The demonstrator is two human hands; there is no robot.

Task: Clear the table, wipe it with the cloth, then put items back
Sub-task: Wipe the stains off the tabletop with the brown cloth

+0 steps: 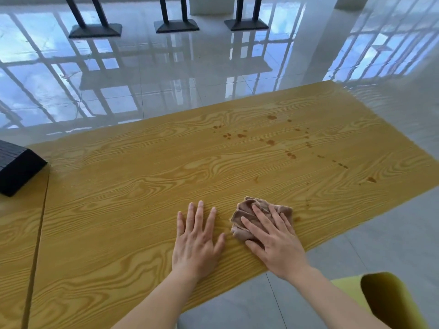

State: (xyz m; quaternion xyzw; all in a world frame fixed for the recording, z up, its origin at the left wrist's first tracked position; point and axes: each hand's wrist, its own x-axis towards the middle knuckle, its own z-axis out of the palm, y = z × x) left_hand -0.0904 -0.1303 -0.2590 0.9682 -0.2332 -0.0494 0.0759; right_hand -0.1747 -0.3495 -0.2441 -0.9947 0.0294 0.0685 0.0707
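We see both forearms reaching in from the lower edge of the view onto the wood-grain counter (133, 176). The left hand (196, 241) lies palm down and flat on the bare surface, fingers straight and slightly spread, thumb angled out toward the right; its grip is fully open and has hold of nothing. Just beside it, apart by a narrow strip of wood, the right hand (273, 241) presses down on the crumpled brown cloth (244, 213), fingers splayed across the top of it and pointing away and to the left; this grip is open too, pinning the cloth against the counter rather than closing around it. The cloth sits near the counter's near edge, bunched under the fingers, with its folds showing beyond the fingertips. Further out, toward the far right part of the counter, a scatter of brown stains (270, 141) marks the wood, well apart from the cloth. A black box (16, 168) rests at the left edge. A yellow sleeve (384, 302) shows on the right arm.
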